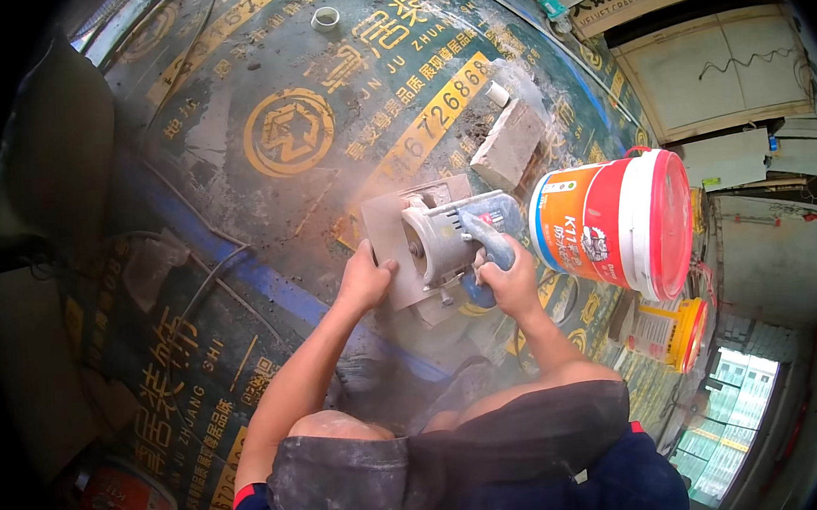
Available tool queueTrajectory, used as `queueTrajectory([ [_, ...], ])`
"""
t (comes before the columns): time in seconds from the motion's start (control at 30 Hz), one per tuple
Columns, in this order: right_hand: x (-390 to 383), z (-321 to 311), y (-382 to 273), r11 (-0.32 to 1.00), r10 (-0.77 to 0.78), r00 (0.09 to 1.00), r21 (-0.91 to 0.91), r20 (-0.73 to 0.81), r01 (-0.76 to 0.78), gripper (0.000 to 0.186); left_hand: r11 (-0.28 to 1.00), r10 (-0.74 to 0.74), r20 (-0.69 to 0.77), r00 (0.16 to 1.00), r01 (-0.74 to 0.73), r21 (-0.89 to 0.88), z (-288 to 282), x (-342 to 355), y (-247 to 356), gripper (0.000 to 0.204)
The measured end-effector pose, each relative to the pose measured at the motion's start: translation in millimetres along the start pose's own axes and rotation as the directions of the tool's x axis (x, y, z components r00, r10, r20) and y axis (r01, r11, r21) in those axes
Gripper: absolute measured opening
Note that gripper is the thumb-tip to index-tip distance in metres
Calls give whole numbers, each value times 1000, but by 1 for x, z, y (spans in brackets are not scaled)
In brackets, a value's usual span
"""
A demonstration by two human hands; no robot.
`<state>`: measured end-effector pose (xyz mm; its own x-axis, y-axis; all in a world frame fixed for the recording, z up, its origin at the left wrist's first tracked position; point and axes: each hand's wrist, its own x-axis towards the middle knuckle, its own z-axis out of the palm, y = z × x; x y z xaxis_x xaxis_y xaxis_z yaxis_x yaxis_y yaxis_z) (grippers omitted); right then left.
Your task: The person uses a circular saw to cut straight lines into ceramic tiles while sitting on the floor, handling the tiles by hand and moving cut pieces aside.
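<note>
My right hand (509,276) is wrapped round the handle of a blue-and-grey handheld tile cutter (447,236) with a silvery metal guard. The cutter rests over a flat greyish-beige tile (382,221); its blade is hidden beneath the guard. At the tile's left edge, my left hand (366,277) grips it with the thumb on top and the fingers underneath. Pale dust hangs around the cutter and tile.
An orange-and-white bucket with a red lid (605,227) stands close right of the cutter. Beyond lies a pale rectangular block (509,144). Cables (216,278) cross the printed green floor sheet (193,156) at left. A yellow bucket (670,336) is farther right.
</note>
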<state>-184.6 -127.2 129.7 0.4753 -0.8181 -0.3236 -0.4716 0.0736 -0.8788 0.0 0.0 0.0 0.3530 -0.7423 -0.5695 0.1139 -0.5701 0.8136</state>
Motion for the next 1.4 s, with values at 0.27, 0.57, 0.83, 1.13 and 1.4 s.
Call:
queueTrajectory([
  [0.27,-4,4,-1,999,15,1000,32,12,-15,10,998,13,-12,1000,-14,-53,-3,0,-2,47],
  [0.57,-7,2,3,1000,19,1000,13,0,-19,10,998,39,-15,999,-39,-41,0,1,-4,46],
  [0.83,-8,1,7,1000,15,1000,16,-2,-15,11,1000,9,1,1000,-9,14,-2,-2,2,47],
  [1.13,-8,0,7,1000,8,1000,-27,-8,-8,10,999,2,-2,1000,-2,46,-2,-3,6,50],
  [1.4,-16,-3,3,998,16,1000,54,-3,-16,16,998,-16,-6,1000,17,60,2,1,-3,47],
])
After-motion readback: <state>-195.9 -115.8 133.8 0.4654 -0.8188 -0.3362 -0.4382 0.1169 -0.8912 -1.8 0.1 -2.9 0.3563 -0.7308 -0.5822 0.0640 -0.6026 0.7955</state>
